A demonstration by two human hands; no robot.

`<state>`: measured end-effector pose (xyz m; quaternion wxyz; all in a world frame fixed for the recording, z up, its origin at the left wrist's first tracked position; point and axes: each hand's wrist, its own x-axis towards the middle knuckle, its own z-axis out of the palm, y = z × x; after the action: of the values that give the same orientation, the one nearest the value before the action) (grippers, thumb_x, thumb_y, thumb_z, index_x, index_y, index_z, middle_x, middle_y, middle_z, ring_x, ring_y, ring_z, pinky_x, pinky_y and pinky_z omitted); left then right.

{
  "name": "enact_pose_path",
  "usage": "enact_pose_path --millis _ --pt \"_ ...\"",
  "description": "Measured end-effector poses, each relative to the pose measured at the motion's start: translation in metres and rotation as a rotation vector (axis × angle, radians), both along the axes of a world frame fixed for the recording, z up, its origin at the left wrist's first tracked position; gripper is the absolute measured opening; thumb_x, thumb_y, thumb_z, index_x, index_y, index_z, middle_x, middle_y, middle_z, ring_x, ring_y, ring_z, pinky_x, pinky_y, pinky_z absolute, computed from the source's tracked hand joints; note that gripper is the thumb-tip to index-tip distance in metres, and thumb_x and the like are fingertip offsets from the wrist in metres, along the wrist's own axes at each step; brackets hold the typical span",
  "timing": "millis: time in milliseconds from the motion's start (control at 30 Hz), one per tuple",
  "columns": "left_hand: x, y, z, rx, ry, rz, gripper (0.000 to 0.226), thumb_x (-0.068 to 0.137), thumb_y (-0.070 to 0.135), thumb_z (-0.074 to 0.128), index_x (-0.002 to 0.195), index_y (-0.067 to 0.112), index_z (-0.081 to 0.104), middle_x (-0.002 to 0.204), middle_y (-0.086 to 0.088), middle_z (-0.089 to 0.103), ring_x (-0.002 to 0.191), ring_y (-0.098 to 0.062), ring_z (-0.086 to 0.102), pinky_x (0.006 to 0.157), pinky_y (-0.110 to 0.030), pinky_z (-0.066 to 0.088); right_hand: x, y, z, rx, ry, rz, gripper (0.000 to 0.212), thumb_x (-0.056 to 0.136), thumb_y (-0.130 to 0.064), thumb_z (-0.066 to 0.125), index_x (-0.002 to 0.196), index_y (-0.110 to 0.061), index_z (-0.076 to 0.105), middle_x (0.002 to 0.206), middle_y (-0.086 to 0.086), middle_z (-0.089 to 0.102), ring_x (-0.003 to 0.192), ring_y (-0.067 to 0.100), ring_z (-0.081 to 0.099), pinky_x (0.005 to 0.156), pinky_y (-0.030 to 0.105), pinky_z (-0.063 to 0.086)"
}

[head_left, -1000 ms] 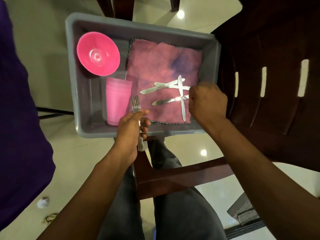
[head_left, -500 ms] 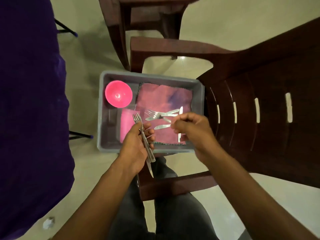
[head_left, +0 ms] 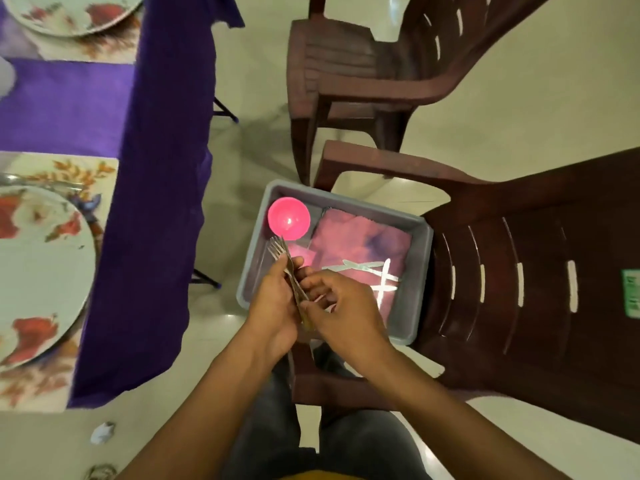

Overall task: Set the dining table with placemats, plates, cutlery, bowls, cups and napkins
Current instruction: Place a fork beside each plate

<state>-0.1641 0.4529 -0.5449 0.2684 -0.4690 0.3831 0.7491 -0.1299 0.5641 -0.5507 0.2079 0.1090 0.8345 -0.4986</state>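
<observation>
Grey tub (head_left: 420,237) holds a pink bowl (head_left: 288,218) at 10 o'clock, pink cloth (head_left: 360,242), knives (head_left: 375,275); left hand (head_left: 273,306) and right hand (head_left: 341,306) both grip forks (head_left: 282,256)

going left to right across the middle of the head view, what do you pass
Plate → purple tablecloth → pink bowl → knives on the pink cloth → brown chair.
</observation>
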Motion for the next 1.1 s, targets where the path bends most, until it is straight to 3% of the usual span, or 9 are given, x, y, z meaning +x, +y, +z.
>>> enact_pose_path --millis 100,200,333,433,533,667,833,967,1100 --pt "0.005 -0.020 0.008 -0.005 0.035 0.064 0.037 0.110 0.044 0.039 0.087 0.020 0.056 0.080 0.001 0.060 0.063 -0.015 0.060 0.056 -0.029 0.057 0.000 -0.012 0.005 0.102 0.119 0.230 0.028 0.087 -0.018 0.078 0.113 -0.027 0.075 0.103 -0.008 0.065 0.086 0.007 0.061 0.081 0.019 0.050" --pt "0.012 -0.044 0.018 0.015 0.055 0.143 0.039 0.111 0.043 0.038 0.084 0.020 0.053 0.080 -0.002 0.062 0.062 -0.018 0.061 0.053 -0.029 0.058 0.000 -0.029 0.007 0.156 0.173 0.303 0.027 0.088 -0.020 0.074 0.114 -0.028 0.073 0.104 -0.008 0.065 0.088 0.007 0.061 0.083 0.023 0.053" --pt "0.027 -0.085 0.030 0.053 0.087 0.178 0.039 0.111 0.045 0.036 0.085 0.020 0.052 0.086 -0.003 0.069 0.073 -0.021 0.065 0.064 -0.035 0.060 0.004 -0.066 0.017 0.149 0.186 0.353 0.022 0.093 -0.026 0.069 0.115 -0.027 0.072 0.105 -0.007 0.073 0.091 0.008 0.067 0.082 0.029 0.056" --pt "0.039 -0.117 0.038 0.053 0.082 0.216 0.040 0.110 0.047 0.038 0.086 0.019 0.052 0.093 -0.006 0.072 0.084 -0.023 0.062 0.080 -0.039 0.055 0.011 -0.106 0.025 0.137 0.167 0.444 0.025 0.093 -0.037 0.064 0.116 -0.028 0.067 0.099 -0.005 0.075 0.086 0.016 0.069 0.075 0.034 0.056" --pt "0.055 -0.154 0.046 0.043 0.086 0.227 0.040 0.110 0.048 0.039 0.087 0.019 0.055 0.102 -0.008 0.071 0.082 -0.023 0.061 0.083 -0.037 0.051 0.020 -0.150 0.032 0.136 0.156 0.509 0.017 0.095 -0.035 0.064 0.110 -0.027 0.064 0.090 -0.006 0.070 0.080 0.017 0.065 0.067 0.035 0.053" --pt "0.081 -0.212 0.058 0.015 0.134 0.198 0.031 0.110 0.045 0.042 0.103 0.020 0.060 0.118 -0.010 0.074 0.096 -0.022 0.067 0.087 -0.038 0.053 0.029 -0.204 0.042 0.108 0.110 0.502 0.004 0.098 -0.025 0.062 0.098 -0.025 0.066 0.071 -0.011 0.059 0.069 0.012 0.061 0.059 0.030 0.048" --pt "0.100 -0.275 0.062 -0.064 0.241 0.184 0.029 0.111 0.034 0.043 0.109 0.016 0.065 0.124 -0.012 0.075 0.112 -0.027 0.070 0.084 -0.039 0.053 0.037 -0.271 0.055 -0.059 -0.006 0.472 0.012 0.101 -0.022 0.056 0.092 -0.028 0.060 0.081 0.001 0.069 0.069 0.017 0.070 0.061 0.038 0.061" --pt "0.110 -0.314 0.062 -0.137 0.312 0.147 0.033 0.111 0.030 0.043 0.126 0.013 0.066 0.120 -0.008 0.076 0.124 -0.033 0.066 0.097 -0.045 0.050 0.043 -0.317 0.059 -0.128 -0.040 0.486 0.017 0.098 -0.017 0.046 0.102 -0.027 0.059 0.087 0.007 0.068 0.073 0.027 0.070 0.062 0.049 0.062" --pt "0.122 -0.351 0.071 -0.190 0.354 0.133 0.029 0.111 0.030 0.046 0.129 0.021 0.068 0.117 -0.007 0.077 0.117 -0.028 0.070 0.097 -0.053 0.056 0.044 -0.356 0.072 -0.124 -0.026 0.556 0.025 0.105 -0.014 0.045 0.098 -0.036 0.055 0.088 0.005 0.068 0.068 0.017 0.068 0.055 0.033 0.059"
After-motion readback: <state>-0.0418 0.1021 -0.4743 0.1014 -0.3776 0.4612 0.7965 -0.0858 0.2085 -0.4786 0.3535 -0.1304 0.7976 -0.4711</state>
